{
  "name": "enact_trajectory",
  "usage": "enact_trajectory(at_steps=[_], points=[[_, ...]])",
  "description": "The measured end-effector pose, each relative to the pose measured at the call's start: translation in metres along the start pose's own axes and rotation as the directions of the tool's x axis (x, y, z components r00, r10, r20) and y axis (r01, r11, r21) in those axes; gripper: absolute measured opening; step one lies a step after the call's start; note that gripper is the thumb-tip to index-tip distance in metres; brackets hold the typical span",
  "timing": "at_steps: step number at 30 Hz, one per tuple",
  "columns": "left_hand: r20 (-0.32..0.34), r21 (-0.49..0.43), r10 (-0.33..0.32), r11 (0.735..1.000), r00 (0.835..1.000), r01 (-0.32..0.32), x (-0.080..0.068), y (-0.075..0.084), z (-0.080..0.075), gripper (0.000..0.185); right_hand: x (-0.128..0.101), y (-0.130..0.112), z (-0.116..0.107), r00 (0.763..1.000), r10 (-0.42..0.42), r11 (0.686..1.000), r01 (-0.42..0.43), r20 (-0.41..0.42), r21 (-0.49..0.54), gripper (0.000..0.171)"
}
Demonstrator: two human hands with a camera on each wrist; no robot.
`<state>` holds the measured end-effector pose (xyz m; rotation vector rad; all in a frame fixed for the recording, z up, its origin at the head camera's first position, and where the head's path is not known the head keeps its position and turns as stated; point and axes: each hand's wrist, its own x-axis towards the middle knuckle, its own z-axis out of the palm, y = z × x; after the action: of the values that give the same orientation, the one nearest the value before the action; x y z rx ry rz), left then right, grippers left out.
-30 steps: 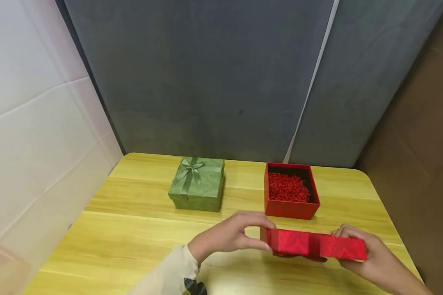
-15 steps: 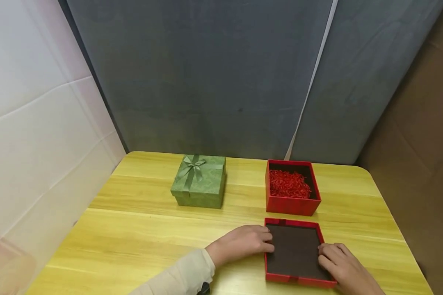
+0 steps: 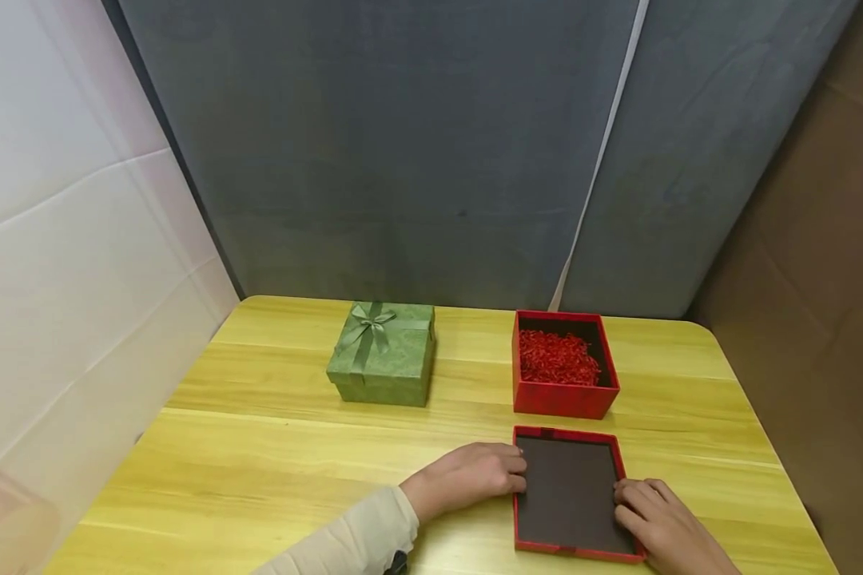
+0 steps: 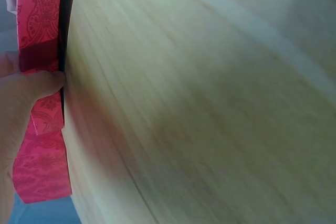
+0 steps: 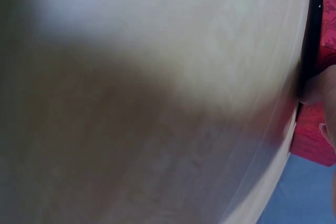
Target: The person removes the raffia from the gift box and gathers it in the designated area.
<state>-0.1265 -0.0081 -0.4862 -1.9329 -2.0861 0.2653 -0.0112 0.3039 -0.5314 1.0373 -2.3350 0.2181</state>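
A red gift box lid (image 3: 568, 495) lies upside down near the front of the table, its dark inner face up. My left hand (image 3: 467, 477) pinches the lid's left wall, fingers curled over the rim. On the opposite wall my right hand (image 3: 665, 523) grips in the same way. In the left wrist view the thumb presses the patterned outer side of the lid (image 4: 40, 19). Just behind the lid stands the open red box (image 3: 566, 401), holding red shredded paper (image 3: 557, 359).
A closed green gift box (image 3: 383, 353) with a ribbon bow stands at the back left of the wooden table (image 3: 259, 447). A grey curtain (image 3: 374, 160) hangs behind the table, with a white wall at left and a brown one at right.
Both hands have turned the red lid from on edge to flat, inner side up, and lowered it to the table. Over the last half second the hands and lid have hardly moved.
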Motion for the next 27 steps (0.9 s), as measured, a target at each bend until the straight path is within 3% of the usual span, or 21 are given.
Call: enact_trajectory(at_steps=[5, 10, 13, 15, 16, 18, 21, 22, 24, 25, 27], points=[[-0.030, 0.006, -0.002, 1.000, 1.000, 0.003, 0.001, -0.001, 0.001, 0.013, 0.000, 0.001, -0.001, 1.000, -0.009, 1.000, 0.009, 0.013, 0.003, 0.049], [-0.125, -0.141, -0.034, 0.990, 0.992, 0.016, -0.001, -0.004, -0.002, 0.023, 0.004, 0.002, -0.010, 0.999, -0.002, 0.999, 0.004, 0.032, -0.043, 0.056], [-0.188, -0.260, -0.146, 0.961, 0.971, 0.094, -0.003, -0.012, -0.012, 0.033, 0.014, 0.007, -0.027, 0.998, 0.061, 0.997, -0.061, 0.007, -0.052, 0.060], [-0.210, -0.321, -0.272, 0.926, 0.939, 0.197, -0.002, -0.021, -0.019, 0.034, 0.026, 0.014, -0.040, 0.991, 0.129, 0.991, -0.130, -0.025, -0.030, 0.060], [-0.209, -0.356, -0.347, 0.898, 0.914, 0.260, 0.001, -0.027, -0.022, 0.035, 0.035, 0.019, -0.045, 0.986, 0.162, 0.986, -0.163, -0.045, -0.018, 0.059], [-0.173, -0.434, -0.495, 0.815, 0.852, 0.385, 0.009, -0.038, -0.025, 0.038, 0.055, 0.029, -0.052, 0.971, 0.226, 0.974, -0.225, -0.080, 0.023, 0.052], [-0.057, -0.558, -0.664, 0.640, 0.745, 0.528, 0.026, -0.054, -0.022, 0.045, 0.092, 0.041, -0.050, 0.944, 0.323, 0.944, -0.317, -0.067, 0.090, 0.021], [-0.016, -0.587, -0.699, 0.586, 0.715, 0.559, 0.031, -0.058, -0.020, 0.047, 0.105, 0.044, -0.047, 0.935, 0.352, 0.932, -0.346, -0.046, 0.113, 0.015], [0.062, -0.636, -0.746, 0.482, 0.663, 0.603, 0.041, -0.068, -0.013, 0.048, 0.131, 0.052, -0.038, 0.910, 0.414, 0.896, -0.413, 0.030, 0.161, 0.018], [0.090, -0.655, -0.762, 0.439, 0.641, 0.615, 0.045, -0.072, -0.010, 0.047, 0.143, 0.056, -0.033, 0.894, 0.443, 0.874, -0.448, 0.072, 0.186, 0.023], [0.128, -0.678, -0.783, 0.379, 0.609, 0.630, 0.052, -0.078, -0.005, 0.046, 0.163, 0.064, -0.023, 0.847, 0.502, 0.821, -0.530, 0.175, 0.211, 0.022]])
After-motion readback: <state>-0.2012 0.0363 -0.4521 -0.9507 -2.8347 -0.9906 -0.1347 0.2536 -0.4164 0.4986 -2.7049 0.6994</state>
